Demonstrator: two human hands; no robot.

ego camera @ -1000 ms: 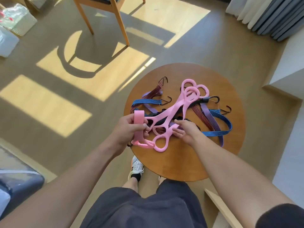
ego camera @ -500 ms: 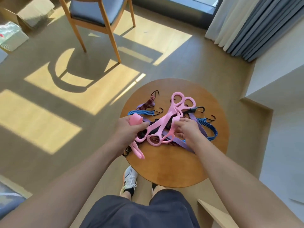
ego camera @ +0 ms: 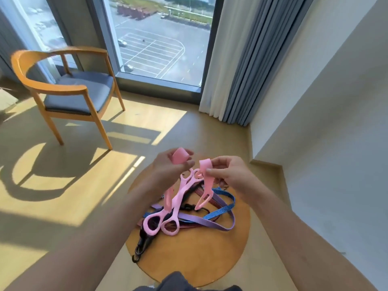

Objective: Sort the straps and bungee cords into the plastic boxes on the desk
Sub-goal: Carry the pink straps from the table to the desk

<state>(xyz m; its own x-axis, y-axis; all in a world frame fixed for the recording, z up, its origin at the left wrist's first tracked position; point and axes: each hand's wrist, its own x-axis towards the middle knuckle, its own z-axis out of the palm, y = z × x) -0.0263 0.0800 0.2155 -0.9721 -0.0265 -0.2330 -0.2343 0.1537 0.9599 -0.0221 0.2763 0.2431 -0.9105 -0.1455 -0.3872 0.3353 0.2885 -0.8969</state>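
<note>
Pinching pink straps (ego camera: 207,181): left hand (ego camera: 169,168), right hand (ego camera: 227,171); bungee cords (ego camera: 220,211) tangled beneath, round table (ego camera: 195,255).

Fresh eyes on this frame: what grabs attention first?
The left hand and right hand hold pink looped straps up over the round wooden table. Beneath them a tangle of cords and straps lies on the tabletop. Behind, a wooden armchair stands in sunlight by the tall window.

Hotel-type rm: armchair (ego camera: 69,89), curtains (ego camera: 237,59), full-ht window (ego camera: 159,38).
</note>
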